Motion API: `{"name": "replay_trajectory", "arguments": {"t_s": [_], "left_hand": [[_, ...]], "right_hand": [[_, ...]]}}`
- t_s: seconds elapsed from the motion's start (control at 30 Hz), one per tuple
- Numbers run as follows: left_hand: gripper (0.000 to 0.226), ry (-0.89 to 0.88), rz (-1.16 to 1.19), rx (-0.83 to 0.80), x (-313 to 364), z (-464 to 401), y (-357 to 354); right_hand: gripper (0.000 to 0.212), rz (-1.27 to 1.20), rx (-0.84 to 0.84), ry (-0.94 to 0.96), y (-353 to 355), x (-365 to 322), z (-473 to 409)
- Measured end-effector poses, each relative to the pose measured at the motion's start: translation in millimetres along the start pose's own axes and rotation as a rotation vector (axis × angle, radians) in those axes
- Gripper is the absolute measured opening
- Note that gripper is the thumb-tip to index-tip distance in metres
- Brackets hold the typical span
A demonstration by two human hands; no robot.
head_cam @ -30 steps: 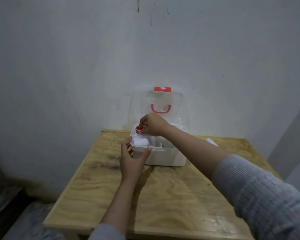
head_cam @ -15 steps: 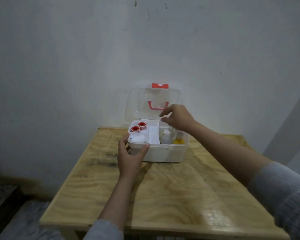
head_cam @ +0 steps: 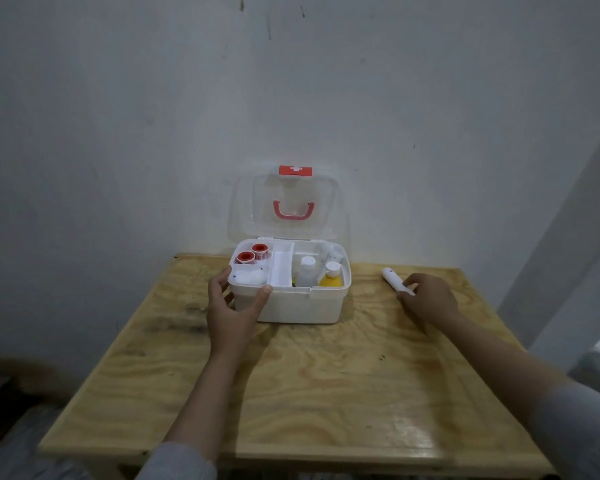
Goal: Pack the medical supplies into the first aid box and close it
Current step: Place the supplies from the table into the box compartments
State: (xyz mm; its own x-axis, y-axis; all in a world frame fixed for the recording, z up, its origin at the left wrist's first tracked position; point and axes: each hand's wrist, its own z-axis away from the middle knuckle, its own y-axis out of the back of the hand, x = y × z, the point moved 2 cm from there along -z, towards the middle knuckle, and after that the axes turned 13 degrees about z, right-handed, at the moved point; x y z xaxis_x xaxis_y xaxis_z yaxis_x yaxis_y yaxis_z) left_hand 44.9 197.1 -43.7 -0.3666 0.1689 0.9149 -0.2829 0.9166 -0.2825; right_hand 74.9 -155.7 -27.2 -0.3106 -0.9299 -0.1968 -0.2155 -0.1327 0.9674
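The right hand (head_cam: 426, 299) is reaching for the last loose item, a white tube (head_cam: 396, 280) lying flat on the table (head_cam: 326, 375), to the right of the box (head_cam: 291, 303) and apart from it. The tube's long axis is running diagonally: its rounded far end is pointing up and left toward the box's back right corner, and its near end is disappearing under the right fingertips (head_cam: 405, 295). So the fingers are sitting at the near, right-hand end, curled over it and touching it. Whether they are actually closing around it or just resting on top, I cannot tell from here; the tube is lying on the wood, not lifted.

The left hand (head_cam: 231, 306) is steadying the box, thumb hooked over the front rim and fingers wrapping the left wall, a firm hold on the front left corner. The lid (head_cam: 284, 202) is standing open, upright against the wall.

Inside, two red-capped rolls (head_cam: 253, 254) are sitting in the back left compartment, cotton (head_cam: 248, 277) in the front left, and a clear bottle (head_cam: 306, 271) and a yellow bottle (head_cam: 331, 277) are standing on the right. The long middle tray (head_cam: 280, 268) is lying empty, and I'm judging that slot to be the natural home for the tube.

The right hand is clearly the nearer one. The move ahead is calling for a pinch, a lift, a carry leftward over the box's right wall, and a turn of the tube to line it up front-to-back with that slot.
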Motion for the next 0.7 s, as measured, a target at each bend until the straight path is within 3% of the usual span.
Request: {"name": "replay_trajectory", "arguments": {"t_s": [0.33, 0.57, 0.7], "left_hand": [[0.065, 0.002, -0.027, 0.003, 3, 1, -2], [0.065, 0.014, 0.007, -0.004, 5, 3, -1], [0.063, 0.01, 0.011, -0.013, 6, 3, 1]], "right_hand": [[0.025, -0.159, 0.145, 0.032, 8, -12, 10], [0.016, -0.349, 0.409, 0.314, 77, -101, 48], [0.023, -0.368, 0.32, 0.389, 100, -160, 55]]}}
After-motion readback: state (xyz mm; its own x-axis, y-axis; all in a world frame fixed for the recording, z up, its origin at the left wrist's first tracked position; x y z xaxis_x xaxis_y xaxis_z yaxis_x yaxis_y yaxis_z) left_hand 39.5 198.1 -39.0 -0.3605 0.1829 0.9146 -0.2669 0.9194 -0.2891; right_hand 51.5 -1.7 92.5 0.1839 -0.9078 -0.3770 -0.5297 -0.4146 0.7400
